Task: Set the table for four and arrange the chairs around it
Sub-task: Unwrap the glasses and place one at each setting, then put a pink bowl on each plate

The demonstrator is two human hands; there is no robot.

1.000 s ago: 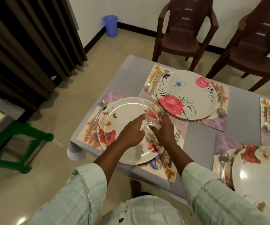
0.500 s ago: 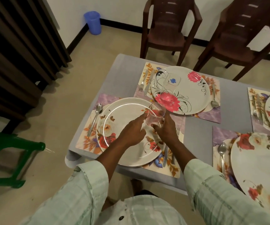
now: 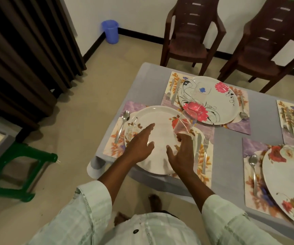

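On the near plate [image 3: 157, 138], at its far right edge, stands a clear glass [image 3: 185, 123], tilted a little, and the right hand [image 3: 181, 154] touches its base with the fingertips while the other fingers are spread loosely, so it does not really grip it. The left hand [image 3: 139, 144] hovers flat above the plate with straight fingers and holds nothing. The glass looks light, stiff, smooth and probably fragile, so I think it should be taken around the lower wall with thumb and fingers, not by the thin rim, and set upright on the placemat [image 3: 204, 156] beside the knife [image 3: 198, 144] and fork [image 3: 205, 152].
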